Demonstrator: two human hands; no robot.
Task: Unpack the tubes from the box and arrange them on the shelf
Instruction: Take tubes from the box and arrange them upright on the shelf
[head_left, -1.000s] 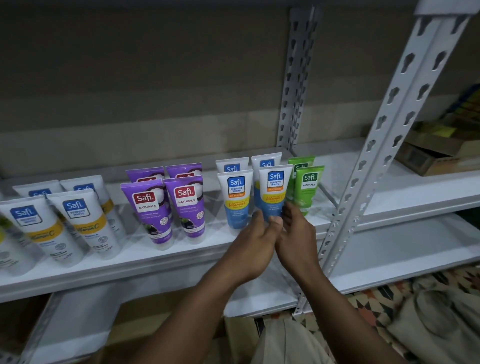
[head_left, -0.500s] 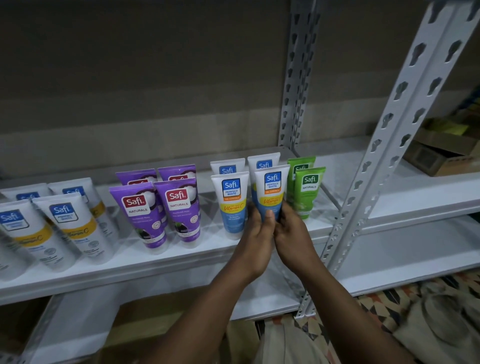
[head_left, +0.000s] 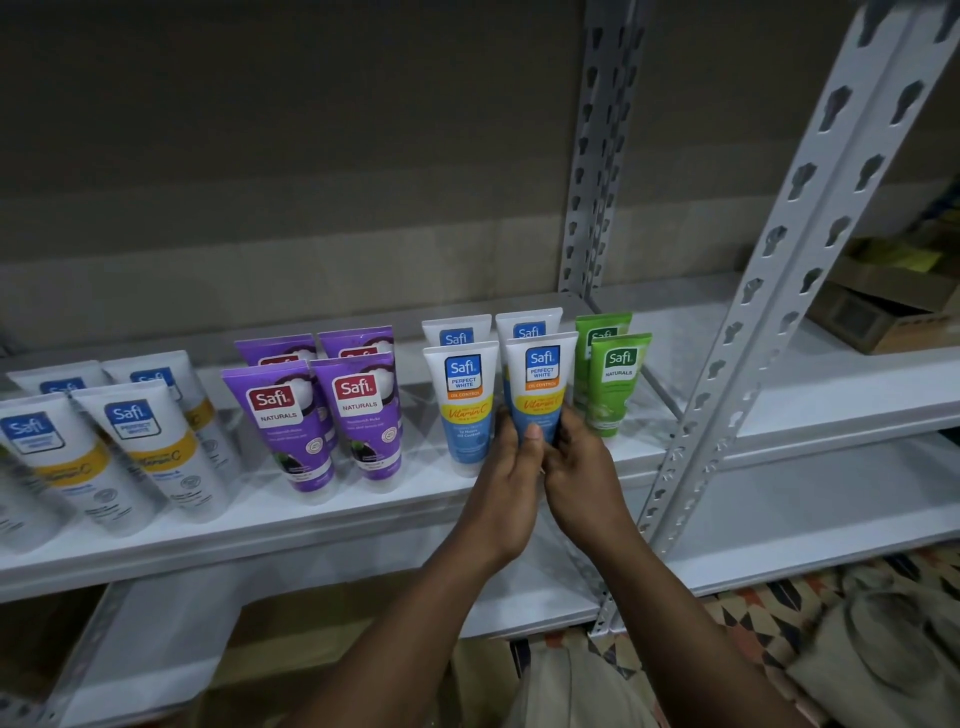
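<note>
At the far left of the frame you see the white-and-yellow tubes (head_left: 150, 447) standing cap-down in two rows on the white shelf (head_left: 260, 540). Just right of them the four purple tubes (head_left: 283, 421) stand two in front and two behind, labels facing you. A strip of bare shelf separates them from the blue group in the middle of the frame. There the back blue tubes (head_left: 456, 332) stand side by side, and the front left blue tube (head_left: 464, 405) stands upright on its cap near the shelf's front edge.

Your left hand (head_left: 506, 488) reaches up from the lower middle of the frame. Its fingers curl round the left side of the front right blue tube (head_left: 540, 384), and its thumb lies across the tube's lower front. Your right hand (head_left: 582, 473) wraps the same tube from the right, touching the left hand. Together the hands hide the cap end, so you cannot tell whether the tube rests on the shelf. It is upright, just beside the front left one and in front of the back row.

Right of it two green tubes (head_left: 615, 384) stand one behind the other. Further right the slotted grey upright (head_left: 779, 291) rises across the frame. At the right edge a cardboard box (head_left: 883, 322) sits on the neighbouring shelf (head_left: 831, 384).
</note>
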